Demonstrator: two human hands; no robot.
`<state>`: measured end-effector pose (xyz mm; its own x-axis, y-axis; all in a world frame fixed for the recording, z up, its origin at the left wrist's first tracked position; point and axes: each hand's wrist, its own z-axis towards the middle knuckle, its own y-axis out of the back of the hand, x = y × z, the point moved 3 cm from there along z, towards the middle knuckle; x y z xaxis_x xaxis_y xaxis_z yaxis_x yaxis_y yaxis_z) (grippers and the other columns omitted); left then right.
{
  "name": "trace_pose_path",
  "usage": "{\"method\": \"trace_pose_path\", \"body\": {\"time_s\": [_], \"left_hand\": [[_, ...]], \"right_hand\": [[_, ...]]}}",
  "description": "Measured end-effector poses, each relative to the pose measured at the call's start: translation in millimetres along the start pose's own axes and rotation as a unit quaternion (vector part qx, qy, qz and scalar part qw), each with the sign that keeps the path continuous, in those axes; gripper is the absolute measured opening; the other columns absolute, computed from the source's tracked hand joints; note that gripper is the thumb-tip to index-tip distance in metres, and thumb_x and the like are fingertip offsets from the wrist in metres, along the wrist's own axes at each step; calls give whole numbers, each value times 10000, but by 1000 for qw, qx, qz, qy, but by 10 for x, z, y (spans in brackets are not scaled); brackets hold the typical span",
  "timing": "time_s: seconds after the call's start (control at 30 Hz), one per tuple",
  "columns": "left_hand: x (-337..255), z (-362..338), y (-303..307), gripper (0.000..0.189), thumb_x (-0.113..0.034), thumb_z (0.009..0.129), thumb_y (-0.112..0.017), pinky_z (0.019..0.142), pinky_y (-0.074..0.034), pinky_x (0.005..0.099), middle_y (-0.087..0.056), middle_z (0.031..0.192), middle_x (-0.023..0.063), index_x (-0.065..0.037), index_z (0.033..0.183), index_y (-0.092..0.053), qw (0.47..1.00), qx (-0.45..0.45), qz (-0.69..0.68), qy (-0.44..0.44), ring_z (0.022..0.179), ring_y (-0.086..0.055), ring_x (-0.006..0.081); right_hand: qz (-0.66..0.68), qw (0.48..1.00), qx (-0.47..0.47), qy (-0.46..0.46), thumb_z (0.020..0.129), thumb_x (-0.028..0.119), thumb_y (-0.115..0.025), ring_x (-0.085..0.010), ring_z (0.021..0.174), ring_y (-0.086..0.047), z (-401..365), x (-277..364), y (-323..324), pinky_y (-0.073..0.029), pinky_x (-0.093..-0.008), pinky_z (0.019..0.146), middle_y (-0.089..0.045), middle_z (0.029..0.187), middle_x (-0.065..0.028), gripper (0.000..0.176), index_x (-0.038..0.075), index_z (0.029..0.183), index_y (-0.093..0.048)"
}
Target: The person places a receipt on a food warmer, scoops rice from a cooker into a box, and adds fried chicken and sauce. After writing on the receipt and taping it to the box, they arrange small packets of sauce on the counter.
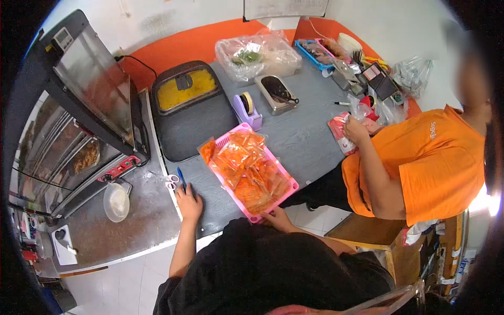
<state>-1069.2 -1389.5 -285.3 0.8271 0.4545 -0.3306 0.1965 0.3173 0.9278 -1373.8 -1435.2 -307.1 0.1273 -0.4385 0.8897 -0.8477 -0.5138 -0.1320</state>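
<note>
A blue pen (181,176) pokes up between the fingers of my left hand (189,203), which rests low on the grey table's near side and pinches its lower end. White-handled scissors (172,181) lie just beside that hand. My right hand (278,219) grips the near edge of a pink plastic basket (287,178), its fingers partly hidden under the rim. Clear packets of shredded orange food (242,152), resembling grated carrot, fill the basket, and one hangs over its left side. The basket sits tilted across the table's front edge, close to my body.
A black tray (191,131) with yellow food lies behind, near a purple tape dispenser (247,111) and a metal container (275,94). A glass-fronted warmer (89,115) and a plastic tub (116,202) stand left. At right, a co-worker in an orange shirt (436,163) holds a red-and-white packet (342,134).
</note>
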Motion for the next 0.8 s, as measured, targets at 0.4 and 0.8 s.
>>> {"method": "trace_pose_path", "body": {"time_s": [0.4, 0.8], "left_hand": [[-42, -120, 122, 452, -116, 713, -595, 966, -316, 440, -354, 1273, 245, 18, 1131, -491, 997, -41, -58, 37, 1117, -376, 402], [-573, -415, 377, 137, -54, 754, -574, 727, -426, 353, -544, 840, 136, 4, 878, -567, 970, -29, -237, -46, 791, -541, 273]], "right_hand": [[-371, 881, 294, 1, 894, 273, -504, -117, 680, -569, 481, 337, -379, -476, -257, 566, -603, 792, -58, 252, 37, 906, -593], [-572, 704, -38, 419, 681, 58, -621, -248, 1106, -421, 838, 1554, 138, -354, -434, 907, -517, 1146, -111, 233, 41, 912, -593]]}}
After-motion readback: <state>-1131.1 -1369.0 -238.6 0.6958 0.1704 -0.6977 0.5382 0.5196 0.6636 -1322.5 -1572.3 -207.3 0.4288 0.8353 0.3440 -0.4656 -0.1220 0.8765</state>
